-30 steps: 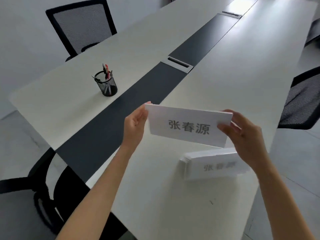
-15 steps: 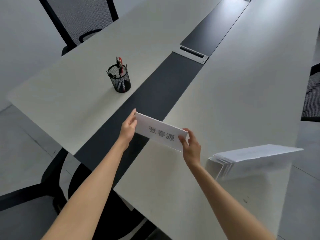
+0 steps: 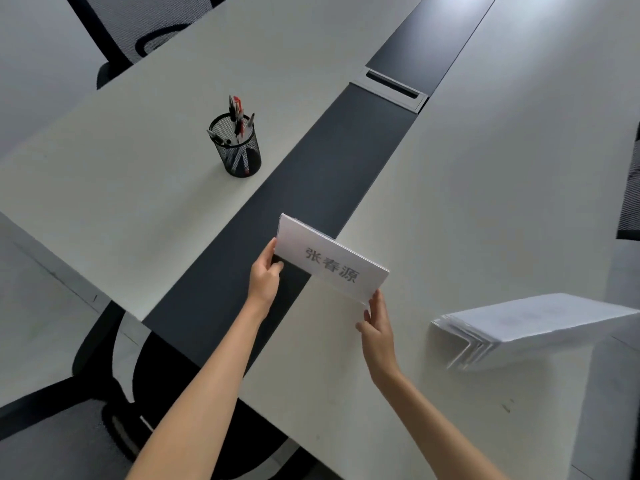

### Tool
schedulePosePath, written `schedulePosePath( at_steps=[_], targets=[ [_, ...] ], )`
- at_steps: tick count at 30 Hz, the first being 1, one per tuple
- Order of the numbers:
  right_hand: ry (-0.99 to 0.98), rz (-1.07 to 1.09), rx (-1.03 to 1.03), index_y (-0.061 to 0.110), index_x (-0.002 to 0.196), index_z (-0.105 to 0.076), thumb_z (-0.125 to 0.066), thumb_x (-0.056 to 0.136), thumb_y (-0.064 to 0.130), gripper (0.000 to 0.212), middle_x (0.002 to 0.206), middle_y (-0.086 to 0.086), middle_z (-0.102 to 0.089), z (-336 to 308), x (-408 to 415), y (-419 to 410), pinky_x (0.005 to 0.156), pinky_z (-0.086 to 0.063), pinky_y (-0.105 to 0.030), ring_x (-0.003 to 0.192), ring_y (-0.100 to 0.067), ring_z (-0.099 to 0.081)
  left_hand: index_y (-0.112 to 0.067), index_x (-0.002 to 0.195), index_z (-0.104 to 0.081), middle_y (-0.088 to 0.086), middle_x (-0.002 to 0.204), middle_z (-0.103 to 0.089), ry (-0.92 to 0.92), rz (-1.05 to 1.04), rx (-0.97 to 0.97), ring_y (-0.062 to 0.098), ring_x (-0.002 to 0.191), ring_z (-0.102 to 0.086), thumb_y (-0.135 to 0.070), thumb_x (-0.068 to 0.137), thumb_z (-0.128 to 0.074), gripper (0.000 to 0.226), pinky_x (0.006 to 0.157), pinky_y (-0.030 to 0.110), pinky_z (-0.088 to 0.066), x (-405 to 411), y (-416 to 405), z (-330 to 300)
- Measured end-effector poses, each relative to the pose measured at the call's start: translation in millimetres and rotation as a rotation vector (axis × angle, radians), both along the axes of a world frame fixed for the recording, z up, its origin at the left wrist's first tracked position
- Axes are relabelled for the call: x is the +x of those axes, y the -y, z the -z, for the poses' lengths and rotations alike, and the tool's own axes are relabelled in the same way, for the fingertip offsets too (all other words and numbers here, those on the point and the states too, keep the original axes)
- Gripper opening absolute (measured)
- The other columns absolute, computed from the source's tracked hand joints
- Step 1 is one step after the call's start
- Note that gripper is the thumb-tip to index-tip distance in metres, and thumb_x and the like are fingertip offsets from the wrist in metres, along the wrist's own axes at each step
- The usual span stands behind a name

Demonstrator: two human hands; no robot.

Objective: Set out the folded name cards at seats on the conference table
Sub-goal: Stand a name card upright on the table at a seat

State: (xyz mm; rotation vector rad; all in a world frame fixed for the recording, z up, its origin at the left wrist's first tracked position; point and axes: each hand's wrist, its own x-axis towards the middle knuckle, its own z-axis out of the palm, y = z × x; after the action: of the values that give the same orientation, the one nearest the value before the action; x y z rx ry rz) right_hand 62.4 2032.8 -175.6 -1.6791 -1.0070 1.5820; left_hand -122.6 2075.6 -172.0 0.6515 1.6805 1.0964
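A white folded name card [image 3: 330, 261] with dark printed characters stands tilted over the seam between the table's dark centre strip [image 3: 311, 188] and its white top [image 3: 485, 174]. My left hand [image 3: 266, 275] pinches the card's left end. My right hand [image 3: 375, 327] holds its lower right corner. A stack of several more folded name cards [image 3: 519, 327] rests on the white top to my right, apart from both hands.
A black mesh pen cup [image 3: 237, 147] with pens stands on the far white half. A metal cable hatch [image 3: 394, 88] sits in the dark strip. Black mesh chairs stand at the far left [image 3: 138, 29], near left [image 3: 86, 410] and right edge [image 3: 630, 188].
Both hands carried the card forward and down from in front of me toward the table's centre strip. My view swung left, so the card stack now lies further right.
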Motion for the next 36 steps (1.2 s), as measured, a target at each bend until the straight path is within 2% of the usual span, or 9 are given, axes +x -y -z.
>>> schedulePosePath(
  at_steps=[4, 6, 8, 12, 19, 25, 28, 32, 36],
  targets=[
    [0.024, -0.083, 0.019, 0.028, 0.145, -0.017, -0.038, 0.074, -0.009, 0.083, 0.142, 0.015, -0.034, -2, -17, -43, 0.109, -0.033, -0.035, 0.127, -0.013, -0.038, -0.019, 0.140, -0.032, 0.004, 0.146, -0.038, -0.052, 0.058, -0.023, 0.018, 0.138, -0.029, 0.003, 0.088, -0.036, 0.056, 0.113, 0.035, -0.024, -20, -38, -4],
    [0.043, -0.109, 0.026, 0.030, 0.144, -0.018, -0.038, 0.077, -0.011, 0.081, 0.135, 0.012, -0.036, -8, -26, -70, 0.104, -0.036, -0.034, 0.120, -0.012, -0.037, -0.020, 0.141, -0.029, 0.003, 0.149, -0.035, -0.084, 0.099, -0.057, 0.019, 0.139, -0.027, 0.002, 0.088, -0.038, 0.059, 0.115, 0.038, -0.022, -34, -62, -3],
    [0.046, -0.138, 0.015, 0.027, 0.145, -0.016, -0.039, 0.080, -0.011, 0.078, 0.143, 0.006, -0.034, -13, -34, -96, 0.107, -0.033, -0.038, 0.125, -0.015, -0.035, -0.020, 0.141, -0.028, 0.002, 0.147, -0.037, -0.084, 0.114, -0.070, 0.018, 0.137, -0.032, 0.003, 0.086, -0.038, 0.061, 0.113, 0.034, -0.024, -45, -85, -5],
    [0.013, -0.204, -0.010, 0.028, 0.146, -0.013, -0.039, 0.082, -0.008, 0.078, 0.149, 0.000, -0.033, -15, -44, -130, 0.112, -0.029, -0.046, 0.133, -0.021, -0.032, -0.017, 0.132, -0.042, -0.004, 0.119, -0.052, -0.076, 0.144, -0.042, 0.012, 0.111, -0.046, 0.007, 0.083, -0.036, 0.055, 0.094, 0.024, -0.032, -57, -119, -10],
    [-0.038, -0.226, -0.024, 0.030, 0.143, -0.018, -0.038, 0.081, -0.009, 0.076, 0.146, 0.002, -0.036, -13, -43, -152, 0.113, -0.029, -0.050, 0.135, -0.024, -0.032, -0.012, 0.132, -0.042, -0.007, 0.117, -0.047, -0.109, 0.143, -0.034, 0.010, 0.111, -0.042, 0.008, 0.084, -0.037, 0.053, 0.097, 0.024, -0.031, -63, -139, -3],
    [0.042, -0.165, -0.060, 0.017, 0.146, -0.016, -0.038, 0.087, -0.004, 0.066, 0.155, -0.005, -0.023, -22, -25, -141, 0.111, -0.030, -0.041, 0.140, -0.025, -0.028, -0.010, 0.136, -0.036, 0.003, 0.133, -0.046, -0.135, 0.077, -0.055, 0.016, 0.123, -0.042, 0.003, 0.087, -0.039, 0.051, 0.104, 0.030, -0.032, -50, -124, -6],
    [0.015, -0.048, 0.051, 0.013, 0.141, -0.030, -0.039, 0.088, -0.004, 0.056, 0.149, -0.007, -0.036, -48, -9, -119, 0.111, -0.034, -0.037, 0.135, -0.022, -0.037, -0.016, 0.137, -0.035, 0.008, 0.141, -0.045, -0.219, -0.007, -0.117, 0.023, 0.130, -0.041, -0.007, 0.089, -0.041, 0.050, 0.108, 0.037, -0.034, -36, -100, -2],
    [-0.042, 0.053, 0.334, 0.023, 0.115, -0.054, -0.042, 0.084, -0.006, 0.044, 0.123, 0.001, -0.058, -101, 49, -73, 0.104, -0.042, -0.026, 0.119, -0.011, -0.053, -0.016, 0.118, -0.052, 0.004, 0.116, -0.059, -0.117, 0.034, -0.085, 0.023, 0.114, -0.054, -0.008, 0.090, -0.041, 0.031, 0.100, 0.039, -0.043, 15, -36, -8],
    [0.201, 0.218, 0.455, 0.030, 0.104, -0.058, -0.041, 0.080, 0.003, 0.040, 0.113, 0.011, -0.062, -124, 137, -26, 0.099, -0.043, -0.017, 0.111, -0.002, -0.057, -0.022, 0.093, -0.057, -0.002, 0.093, -0.064, 0.063, 0.307, -0.103, 0.024, 0.098, -0.060, -0.002, 0.090, -0.040, 0.026, 0.083, 0.030, -0.046, 96, 29, -20]
  ],
)
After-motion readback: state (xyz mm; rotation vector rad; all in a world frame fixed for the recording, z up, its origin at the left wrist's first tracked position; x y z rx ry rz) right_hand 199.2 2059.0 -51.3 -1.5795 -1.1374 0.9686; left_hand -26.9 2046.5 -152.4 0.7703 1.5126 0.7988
